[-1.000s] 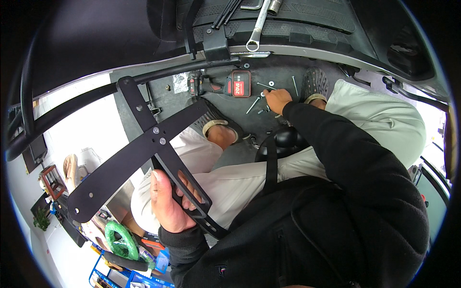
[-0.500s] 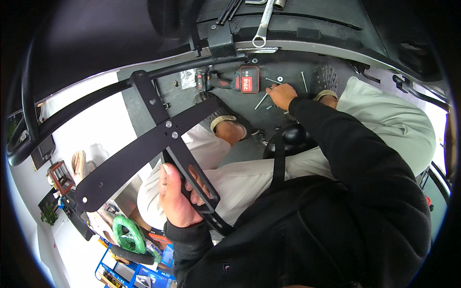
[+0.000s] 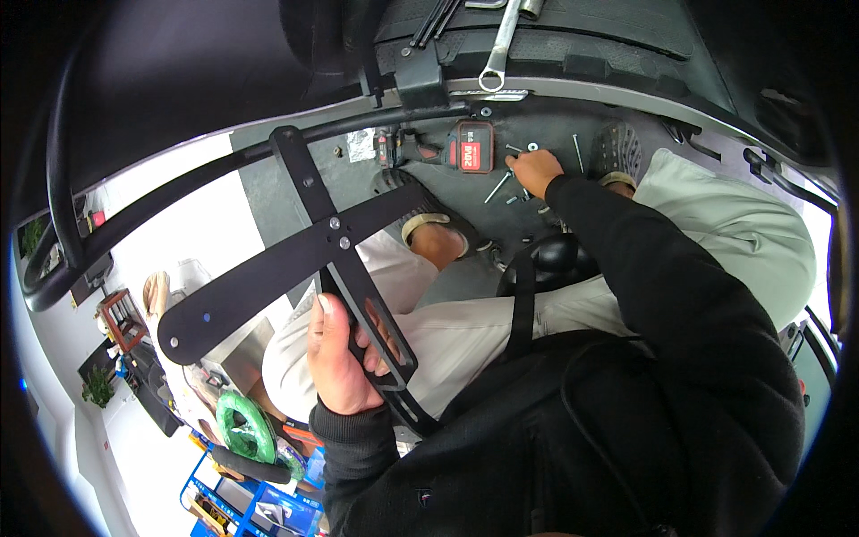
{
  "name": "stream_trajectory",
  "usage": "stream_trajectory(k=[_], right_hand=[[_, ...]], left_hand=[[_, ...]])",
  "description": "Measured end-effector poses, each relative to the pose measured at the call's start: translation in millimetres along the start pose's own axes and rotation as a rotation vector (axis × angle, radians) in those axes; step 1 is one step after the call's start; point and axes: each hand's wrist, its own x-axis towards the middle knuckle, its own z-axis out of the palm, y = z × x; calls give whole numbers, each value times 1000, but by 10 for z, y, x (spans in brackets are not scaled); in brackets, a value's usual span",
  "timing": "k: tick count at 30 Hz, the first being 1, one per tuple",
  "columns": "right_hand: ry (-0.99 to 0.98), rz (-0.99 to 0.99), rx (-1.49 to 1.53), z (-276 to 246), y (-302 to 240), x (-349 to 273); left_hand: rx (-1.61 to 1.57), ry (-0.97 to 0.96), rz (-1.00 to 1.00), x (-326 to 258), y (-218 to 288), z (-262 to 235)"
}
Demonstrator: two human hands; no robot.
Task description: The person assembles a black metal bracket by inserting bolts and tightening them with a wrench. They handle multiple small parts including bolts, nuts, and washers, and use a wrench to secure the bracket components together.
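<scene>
My left hand (image 3: 344,362) is wrapped around the slotted lower part of a black metal bracket (image 3: 242,286). The bracket has a long flat crosspiece joined by two shiny bolts, and its upper end overlaps a curved black tube (image 3: 197,179) in view; whether they touch I cannot tell. Down at the dark mat, my right hand (image 3: 537,170) has its fingers pinched together among loose hardware. Its fingertips are beside a long bolt (image 3: 497,188), a smaller bolt (image 3: 514,149) and a washer (image 3: 532,147); anything between them is hidden.
On the mat (image 3: 286,192) lie a red-and-black cordless power tool (image 3: 456,148) and another long bolt (image 3: 577,154). A combination wrench (image 3: 501,49) rests on the black ledge above. At lower left are a green wrapped ring (image 3: 246,430) and a blue rack (image 3: 215,492).
The bracket in my left hand has shifted slightly right and up, its crosspiece's left end rising. My right hand stays among the bolts with a small shift. The whole view has moved a little.
</scene>
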Motion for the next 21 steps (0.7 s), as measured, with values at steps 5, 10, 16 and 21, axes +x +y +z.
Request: stream_trajectory(k=[5, 10, 16, 21], right_hand=[[-46, 66, 106, -36, 40, -57], [-8, 103, 167, -12, 67, -64], [35, 74, 89, 70, 60, -27], [57, -4, 69, 73, 52, -17]], left_hand=[[-15, 4, -14, 20, 5, 74], [25, 12, -5, 50, 27, 153], [87, 122, -13, 58, 24, 219], [26, 107, -46, 83, 23, 145]])
